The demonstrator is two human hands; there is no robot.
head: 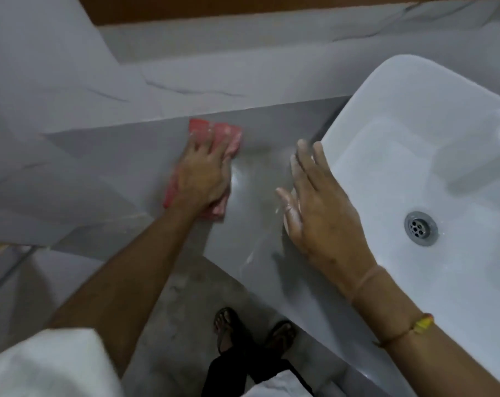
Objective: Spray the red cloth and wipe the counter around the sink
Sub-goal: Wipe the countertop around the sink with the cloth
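Note:
The red cloth point(228, 136) lies flat on the grey counter point(122, 156), left of the white sink point(414, 144). My left hand point(203, 173) presses down on the cloth, fingers spread over it toward the back wall. My right hand point(314, 202) rests flat and open on the counter, its fingers apart, right beside the sink's left rim. Wet streaks shine on the counter between the two hands. No spray bottle shows in the head view.
The sink's metal drain point(421, 228) is at the right. A marbled wall point(185, 81) backs the counter. Below the counter edge is the grey floor with my sandalled feet point(254, 333). White fabric point(48, 365) fills the lower left corner.

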